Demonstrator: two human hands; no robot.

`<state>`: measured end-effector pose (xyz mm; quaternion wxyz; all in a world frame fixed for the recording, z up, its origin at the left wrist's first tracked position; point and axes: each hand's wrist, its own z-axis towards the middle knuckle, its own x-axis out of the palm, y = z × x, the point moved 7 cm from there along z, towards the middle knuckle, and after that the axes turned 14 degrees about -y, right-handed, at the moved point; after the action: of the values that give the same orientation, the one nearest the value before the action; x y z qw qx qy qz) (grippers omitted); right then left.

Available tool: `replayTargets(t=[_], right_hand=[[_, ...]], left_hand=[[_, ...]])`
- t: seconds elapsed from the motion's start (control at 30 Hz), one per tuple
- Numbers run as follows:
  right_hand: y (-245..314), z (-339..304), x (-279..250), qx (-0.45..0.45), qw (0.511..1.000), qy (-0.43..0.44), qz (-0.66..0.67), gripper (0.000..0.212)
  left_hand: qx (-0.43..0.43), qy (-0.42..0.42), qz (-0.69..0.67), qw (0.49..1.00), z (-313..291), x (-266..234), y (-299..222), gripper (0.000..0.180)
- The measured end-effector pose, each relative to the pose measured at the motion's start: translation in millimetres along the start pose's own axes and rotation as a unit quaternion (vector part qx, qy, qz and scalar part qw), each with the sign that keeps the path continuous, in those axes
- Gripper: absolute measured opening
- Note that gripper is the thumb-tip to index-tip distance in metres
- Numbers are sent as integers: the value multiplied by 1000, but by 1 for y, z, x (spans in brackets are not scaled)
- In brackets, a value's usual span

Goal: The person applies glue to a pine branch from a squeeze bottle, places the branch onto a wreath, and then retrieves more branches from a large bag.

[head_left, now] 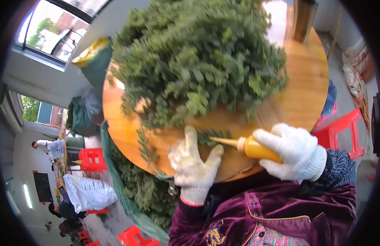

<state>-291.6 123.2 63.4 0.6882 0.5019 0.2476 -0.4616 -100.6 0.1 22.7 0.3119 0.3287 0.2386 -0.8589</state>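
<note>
The right hand (294,149), in a white glove, has its fingers wrapped around the yellow bottle (261,149), whose nozzle (226,142) points left. This bottle is probably light and soft enough to squeeze, so its wide body seems the good place to hold. The left hand (192,164), also gloved, has thumb and forefinger spread apart; whether the other fingers press something, I cannot tell. The green sprig (204,136) lies on the desk (308,74), just beyond this gap, with the nozzle's tip over it. It looks very light, flexible and easily bruised, so the stem would be safer to take than the leaves. Farther, a big heap of greenery (198,69) covers the desk.
</note>
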Motion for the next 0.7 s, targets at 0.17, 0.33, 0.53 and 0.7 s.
replayTargets(t=[0.17, 0.33, 0.53, 0.7], right_hand=[[7, -8, 0, 29, 999, 25, 14, 50], [5, -5, 7, 39, 999, 35, 8, 62], [6, 7, 8, -10, 999, -13, 48, 54], [1, 5, 17, -16, 999, 6, 41, 56]], left_hand=[[-22, 46, -17, 999, -13, -3, 6, 82], [-4, 18, 16, 1000, -10, 0, 5, 82], [-6, 0, 22, 1000, -8, 9, 12, 86], [-58, 45, -31, 997, -14, 25, 23, 87]])
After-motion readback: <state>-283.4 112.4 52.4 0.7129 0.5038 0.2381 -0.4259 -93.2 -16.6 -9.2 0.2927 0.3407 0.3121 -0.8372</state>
